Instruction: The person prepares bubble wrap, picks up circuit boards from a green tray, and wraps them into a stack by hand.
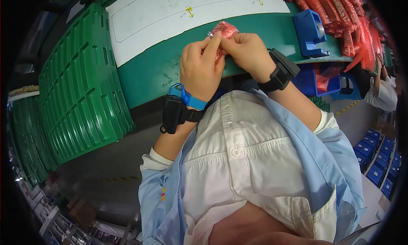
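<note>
Both hands meet over the green tabletop (157, 71), close to its near edge. Between them is a red bubble-wrap packet (225, 29), its upper part showing past the fingers. My left hand (199, 60) is closed on the packet's left side, thumb and fingers pinching it. From the other side my right hand (250, 52) grips it, with thumb and forefinger pressed together near its middle. What the wrap contains cannot be made out. A blue band and a black device sit on my left wrist, and a black strapped device on my right.
A blue tape dispenser (309, 32) stands to the right, before a heap of red bubble-wrap packets (340, 11). A white sheet (170, 15) covers the table's far side. Green crates (85, 79) are stacked left. A blue bin (325, 81) and another person (382, 90) are at right.
</note>
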The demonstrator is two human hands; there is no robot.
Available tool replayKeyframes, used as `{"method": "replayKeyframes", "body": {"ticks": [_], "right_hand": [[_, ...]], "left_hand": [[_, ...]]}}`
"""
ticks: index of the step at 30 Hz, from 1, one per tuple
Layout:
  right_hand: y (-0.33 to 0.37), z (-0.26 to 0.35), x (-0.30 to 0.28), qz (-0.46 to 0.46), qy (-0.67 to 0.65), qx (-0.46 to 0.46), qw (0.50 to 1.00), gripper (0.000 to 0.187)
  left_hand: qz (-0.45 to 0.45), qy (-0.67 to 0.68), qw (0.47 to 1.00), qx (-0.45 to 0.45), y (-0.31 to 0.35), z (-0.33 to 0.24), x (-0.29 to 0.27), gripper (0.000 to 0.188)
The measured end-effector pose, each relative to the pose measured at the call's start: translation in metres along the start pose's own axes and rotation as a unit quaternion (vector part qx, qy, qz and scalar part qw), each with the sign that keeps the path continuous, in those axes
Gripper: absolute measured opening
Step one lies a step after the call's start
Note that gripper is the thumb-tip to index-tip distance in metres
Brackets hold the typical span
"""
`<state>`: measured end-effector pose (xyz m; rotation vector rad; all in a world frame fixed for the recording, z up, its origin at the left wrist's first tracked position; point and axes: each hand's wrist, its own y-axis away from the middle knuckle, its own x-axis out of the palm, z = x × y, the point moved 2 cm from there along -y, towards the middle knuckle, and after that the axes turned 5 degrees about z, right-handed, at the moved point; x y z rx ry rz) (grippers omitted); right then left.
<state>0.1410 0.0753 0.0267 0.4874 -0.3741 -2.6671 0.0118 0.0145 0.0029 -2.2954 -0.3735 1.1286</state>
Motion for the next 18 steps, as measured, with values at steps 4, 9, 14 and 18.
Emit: {"method": "replayKeyframes", "body": {"ticks": [4,9,14,18], "right_hand": [[0.012,0.006,-0.006,0.04,-0.038,0.036,0.998,0.032],[0.015,0.003,-0.01,0.05,-0.018,0.024,0.998,0.032],[0.013,-0.004,-0.012,0.059,0.036,0.052,0.996,0.032],[0.003,-0.023,-0.01,0.057,0.033,0.006,0.998,0.03]], "left_hand": [[0.019,0.02,0.999,-0.034,0.0,0.004,0.0,0.05],[0.032,0.028,0.998,-0.039,-0.001,0.005,-0.001,0.051],[0.047,0.004,0.999,-0.017,-0.001,0.004,-0.001,0.053],[0.082,0.031,0.996,-0.03,-0.004,0.007,-0.005,0.06]]}}
